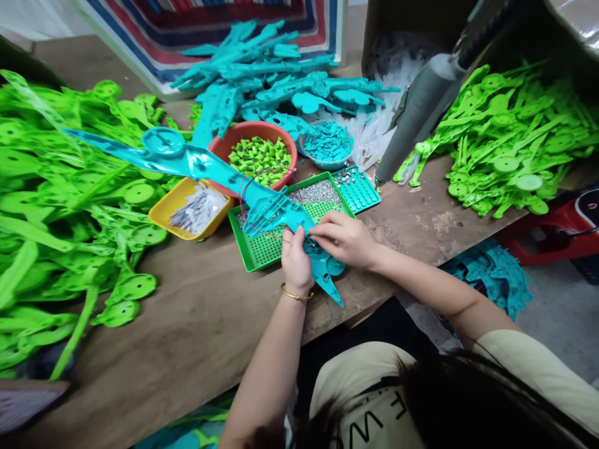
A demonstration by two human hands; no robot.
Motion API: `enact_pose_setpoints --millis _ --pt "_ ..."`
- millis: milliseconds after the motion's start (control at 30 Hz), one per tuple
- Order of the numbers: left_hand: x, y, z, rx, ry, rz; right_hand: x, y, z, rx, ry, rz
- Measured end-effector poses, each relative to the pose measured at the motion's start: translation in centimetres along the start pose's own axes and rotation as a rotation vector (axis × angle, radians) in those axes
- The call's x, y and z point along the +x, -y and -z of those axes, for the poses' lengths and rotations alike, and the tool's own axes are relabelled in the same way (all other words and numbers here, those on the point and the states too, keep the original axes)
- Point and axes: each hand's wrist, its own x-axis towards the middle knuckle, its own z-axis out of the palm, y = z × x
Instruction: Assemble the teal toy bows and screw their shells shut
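A long turquoise plastic shell (pixel 219 176) with a pointed end and a round recess lies slantwise over the trays. My left hand (pixel 297 262), a gold bangle at its wrist, grips the shell near its lower end. Thin red and dark wires (pixel 242 198) loop out from the shell's middle. The fingers of my right hand (pixel 344 237) are pinched together against the shell, beside my left thumb. Whatever they pinch is too small to make out. Beneath the shell sits a green perforated tray (pixel 255 260) with small silver screws (pixel 318 192).
Bright green plastic parts heap up at left (pixel 135 193) and right (pixel 510 149). More turquoise shells (pixel 262 81) pile up behind. Around the tray stand a red bowl (pixel 292 149), a yellow tray (pixel 161 218) and a turquoise tray (pixel 372 198). A grey electric screwdriver (pixel 416 112) hangs at right.
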Motion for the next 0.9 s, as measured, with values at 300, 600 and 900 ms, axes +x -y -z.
enact_pose_setpoints --millis 300,600,900 --pt "0.0 0.2 0.1 0.011 -0.048 -0.007 0.2 0.6 0.3 -0.258 0.22 0.104" --pt "0.0 0.0 -0.2 -0.004 -0.028 0.0 -0.2 1.1 0.8 0.173 0.047 -0.161" --pt "0.2 -1.5 -0.4 -0.064 0.019 0.026 0.2 2.5 -0.3 0.003 0.258 -0.065"
